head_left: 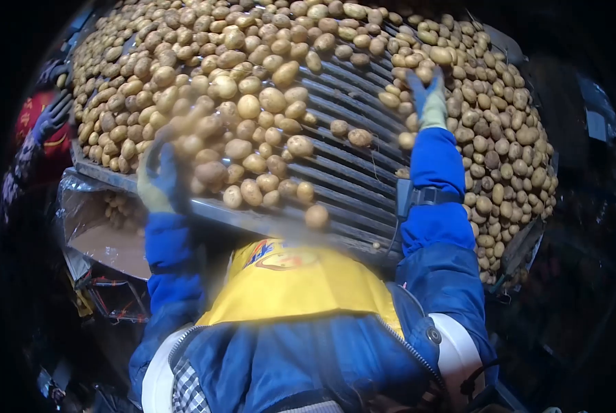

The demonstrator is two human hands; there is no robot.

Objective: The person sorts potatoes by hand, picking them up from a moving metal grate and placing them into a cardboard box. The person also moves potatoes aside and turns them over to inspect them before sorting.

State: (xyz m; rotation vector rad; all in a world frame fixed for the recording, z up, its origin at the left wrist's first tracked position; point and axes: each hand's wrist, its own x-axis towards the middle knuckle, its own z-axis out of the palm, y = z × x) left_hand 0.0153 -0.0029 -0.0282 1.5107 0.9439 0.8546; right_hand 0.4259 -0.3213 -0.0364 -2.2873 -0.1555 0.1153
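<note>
My left hand [158, 177], in a blue and pale yellow glove, is at the near edge of a slatted metal sorting table [342, 172]. Its fingers look curved and apart, slightly smeared by motion. Right beside it, several potatoes [201, 127] are blurred as they move. My right hand [428, 100], gloved the same way, reaches to the right side of the slats with thumb and fingers spread. Its fingertips are against potatoes [423, 72] there; I see none gripped. A few loose potatoes [360, 138] lie on the slats between my hands.
A dense pile of potatoes [497, 158] covers the right side. Below the table's left edge, an open plastic-lined box [108, 237] holds some potatoes. At the far left, another person's gloved hand [53, 117] is by the pile. A yellow apron [308, 279] covers my front.
</note>
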